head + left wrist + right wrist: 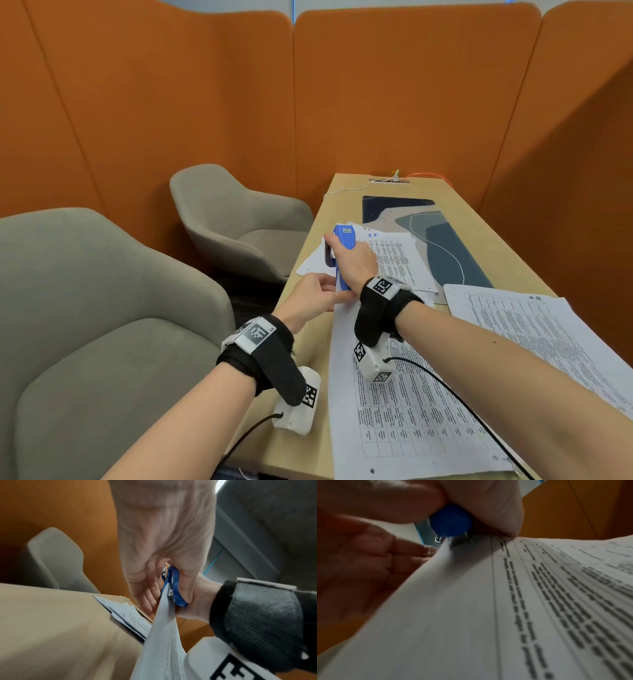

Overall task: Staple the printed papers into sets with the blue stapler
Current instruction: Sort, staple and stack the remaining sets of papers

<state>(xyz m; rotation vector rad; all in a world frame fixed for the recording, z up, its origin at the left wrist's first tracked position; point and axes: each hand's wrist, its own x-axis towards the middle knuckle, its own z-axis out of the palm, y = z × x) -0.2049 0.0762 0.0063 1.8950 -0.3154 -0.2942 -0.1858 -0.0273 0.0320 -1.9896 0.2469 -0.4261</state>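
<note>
My right hand (354, 262) grips the blue stapler (344, 236), which stands tilted with its mouth down on the top left corner of a printed paper set (411, 404). That set lies lengthwise on the table, its corner lifted. My left hand (315, 294) pinches this corner just beside the stapler. In the left wrist view the stapler (176, 588) sits between my left thumb and fingers, over the paper edge (163, 649). The right wrist view shows the stapler's blue end (452, 520) on the sheet (471, 601), with left fingertips (419, 550) touching the edge.
Another printed stack (548, 329) lies at the right, and loose sheets (400, 260) lie farther back on a patterned desk mat (442, 246). Cables (390, 180) sit at the wooden table's (486, 233) far end. Two grey chairs (102, 325) stand left, before orange partitions.
</note>
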